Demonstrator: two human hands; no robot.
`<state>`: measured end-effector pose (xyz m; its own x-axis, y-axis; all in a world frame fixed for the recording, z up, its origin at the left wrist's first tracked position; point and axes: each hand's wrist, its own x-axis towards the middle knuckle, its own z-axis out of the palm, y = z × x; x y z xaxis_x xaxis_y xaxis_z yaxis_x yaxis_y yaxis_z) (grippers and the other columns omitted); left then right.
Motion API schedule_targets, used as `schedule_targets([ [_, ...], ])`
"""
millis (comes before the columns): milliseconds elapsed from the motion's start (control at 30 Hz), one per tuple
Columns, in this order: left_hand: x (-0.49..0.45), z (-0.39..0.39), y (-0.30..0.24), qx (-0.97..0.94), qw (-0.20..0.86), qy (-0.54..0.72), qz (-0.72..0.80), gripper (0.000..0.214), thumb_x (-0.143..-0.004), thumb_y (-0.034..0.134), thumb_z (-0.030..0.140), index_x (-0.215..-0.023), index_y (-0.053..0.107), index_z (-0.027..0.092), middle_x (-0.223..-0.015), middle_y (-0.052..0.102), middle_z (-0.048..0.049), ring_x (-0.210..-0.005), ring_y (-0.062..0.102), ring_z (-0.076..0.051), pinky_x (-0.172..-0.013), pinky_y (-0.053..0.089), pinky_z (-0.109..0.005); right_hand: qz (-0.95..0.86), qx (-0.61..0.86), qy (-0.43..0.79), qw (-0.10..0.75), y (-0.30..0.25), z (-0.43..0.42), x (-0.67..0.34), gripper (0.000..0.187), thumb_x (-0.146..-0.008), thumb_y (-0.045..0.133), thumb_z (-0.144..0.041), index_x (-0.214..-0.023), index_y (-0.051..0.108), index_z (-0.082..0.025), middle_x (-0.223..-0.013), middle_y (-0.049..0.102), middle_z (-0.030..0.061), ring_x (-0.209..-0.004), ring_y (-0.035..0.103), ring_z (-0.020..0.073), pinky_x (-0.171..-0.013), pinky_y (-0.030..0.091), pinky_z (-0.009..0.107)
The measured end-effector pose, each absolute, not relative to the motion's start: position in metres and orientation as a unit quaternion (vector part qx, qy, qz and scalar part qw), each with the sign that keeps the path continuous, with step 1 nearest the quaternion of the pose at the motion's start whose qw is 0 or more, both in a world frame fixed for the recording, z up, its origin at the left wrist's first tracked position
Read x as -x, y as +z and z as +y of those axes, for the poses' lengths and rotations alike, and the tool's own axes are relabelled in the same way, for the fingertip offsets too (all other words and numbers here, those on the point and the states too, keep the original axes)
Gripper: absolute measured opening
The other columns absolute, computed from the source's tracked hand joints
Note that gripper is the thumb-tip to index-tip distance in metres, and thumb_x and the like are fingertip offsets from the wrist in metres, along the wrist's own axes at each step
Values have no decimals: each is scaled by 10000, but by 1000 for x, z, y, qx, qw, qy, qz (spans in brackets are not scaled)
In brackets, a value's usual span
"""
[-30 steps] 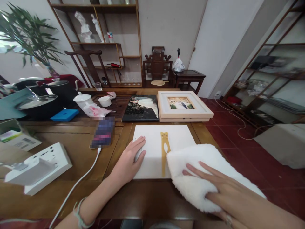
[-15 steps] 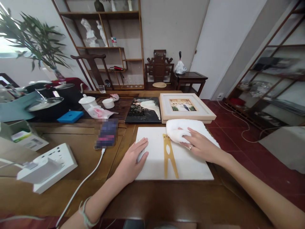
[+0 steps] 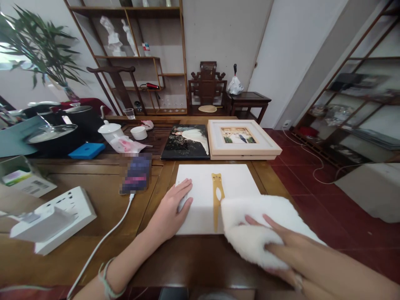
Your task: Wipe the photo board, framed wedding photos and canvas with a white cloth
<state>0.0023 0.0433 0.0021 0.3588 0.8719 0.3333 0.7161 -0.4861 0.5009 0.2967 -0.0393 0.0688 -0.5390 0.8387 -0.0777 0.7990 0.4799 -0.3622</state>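
A white board (image 3: pixel 203 196) lies flat on the wooden table (image 3: pixel 125 208), with a gold easel strut (image 3: pixel 216 200) down its middle. My left hand (image 3: pixel 171 210) rests flat on the board's left edge, fingers stretched out. My right hand (image 3: pixel 283 246) presses a fluffy white cloth (image 3: pixel 256 225) onto the board's near right corner, fingers spread on top of the cloth.
Behind the board lie a dark photo panel (image 3: pixel 186 141) and a pale framed photo (image 3: pixel 242 139). A phone (image 3: pixel 137 173) on a white cable, a power strip (image 3: pixel 53 218), a teapot (image 3: pixel 109 131), a cup and pots sit to the left. Shelves and chairs stand at the back.
My right hand has dragged the cloth from the board's far right corner back down to its near right corner. My left hand has stayed in place.
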Motion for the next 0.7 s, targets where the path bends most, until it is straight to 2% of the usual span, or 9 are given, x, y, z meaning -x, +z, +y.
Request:
schedule_targets([
  [100, -2, 43, 2, -813, 137, 288, 487, 388, -891, 446, 261, -1241, 561, 140, -1338, 536, -127, -1277, 457, -256, -1085, 337, -487, -842, 497, 209, 32, 70, -10, -287, 354, -873, 419, -286, -1170, 611, -299, -1253, 598, 43, -1157, 534, 309, -900, 471, 420],
  [167, -2, 44, 2, -813, 137, 288, 487, 386, -889, 447, 261, -1233, 566, 131, -1334, 539, -132, -1276, 458, -256, -1084, 340, -483, -825, 520, 212, 53, 69, 15, -274, 334, -908, 346, -280, -1065, 639, -251, -1110, 653, 76, -1103, 556, 309, -882, 460, 434],
  [233, -2, 44, 1, -812, 138, 289, 488, 386, -890, 446, 261, -1230, 568, 125, -1333, 540, -135, -1276, 459, -253, -1086, 338, -481, -824, 522, 203, 93, 67, 40, -259, 343, -939, 297, -293, -989, 629, -222, -1053, 653, 85, -1048, 568, 295, -907, 425, 457],
  [300, -1, 44, 2, -812, 140, 288, 488, 387, -890, 447, 259, -1233, 565, 123, -1336, 536, -135, -1276, 459, -252, -1084, 339, -483, -841, 494, 177, 130, 62, 61, -245, 363, -960, 268, -305, -963, 616, -200, -1092, 637, 95, -1060, 553, 287, -964, 362, 488],
  [367, -1, 44, 2, -811, 143, 288, 489, 384, -890, 449, 255, -1237, 562, 136, -1341, 532, -128, -1276, 459, -250, -1079, 345, -485, -867, 455, 148, 139, 55, 76, -235, 352, -964, 278, -291, -999, 612, -184, -1167, 613, 103, -1175, 479, 303, -1024, 273, 531],
  [433, -1, 44, 3, -810, 144, 290, 488, 379, -888, 454, 252, -1237, 563, 153, -1343, 532, -118, -1275, 460, -248, -1077, 349, -483, -884, 434, 125, 122, 49, 82, -230, 322, -948, 321, -254, -1080, 604, -176, -1277, 554, 115, -1314, 319, 331, -1046, 208, 580],
  [533, -2, 44, 2, -810, 145, 292, 487, 377, -888, 455, 254, -1237, 564, 165, -1343, 534, -111, -1276, 459, -246, -1080, 344, -483, -891, 431, 112, 89, 46, 69, -228, 343, -910, 368, -198, -1172, 587, -169, -1438, 388, 146, -1383, 134, 350, -1045, 174, 630],
  [700, -2, 44, 1, -809, 146, 293, 488, 380, -890, 448, 263, -1239, 563, 167, -1344, 532, -114, -1278, 455, -253, -1081, 337, -496, -905, 402, 137, 31, 52, 11, -226, 352, -782, 494, -121, -1093, 655, -163, -1486, 272, 174, -1378, 84, 379, -1053, 128, 656],
])
